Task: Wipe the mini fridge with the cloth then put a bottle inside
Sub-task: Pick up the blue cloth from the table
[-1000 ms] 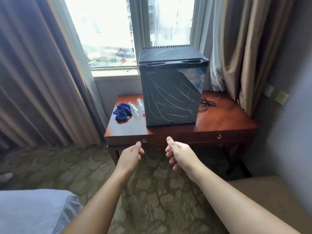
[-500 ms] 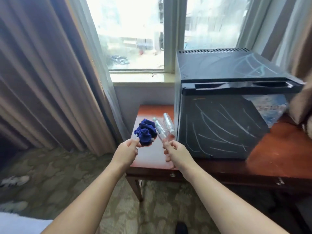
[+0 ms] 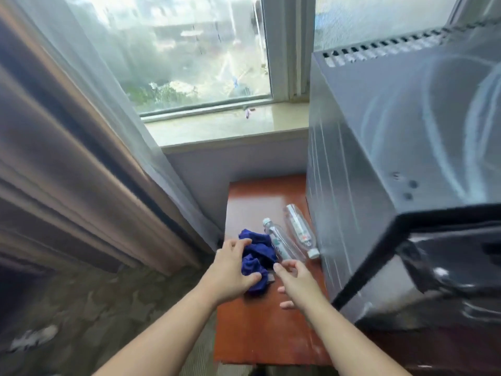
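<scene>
A crumpled blue cloth (image 3: 257, 253) lies on the red-brown wooden table (image 3: 252, 329), left of the black mini fridge (image 3: 401, 164). My left hand (image 3: 230, 270) rests on the cloth, fingers curling around it. Two clear plastic bottles lie on their sides between cloth and fridge: one (image 3: 279, 242) beside the cloth, the other (image 3: 299, 230) closer to the fridge. My right hand (image 3: 292, 278) hovers just in front of the nearer bottle with fingers apart, holding nothing. The fridge door is closed and its top shows pale smear marks.
A sheer curtain (image 3: 113, 109) and a heavy brown drape (image 3: 62, 185) hang to the left of the table. The window sill (image 3: 225, 128) runs behind. Patterned carpet (image 3: 95, 308) lies below left, with a shoe (image 3: 32, 340) on it.
I have come much closer to the table. My left hand went from empty in the air to resting on the blue cloth; my right hand came up to the bottles.
</scene>
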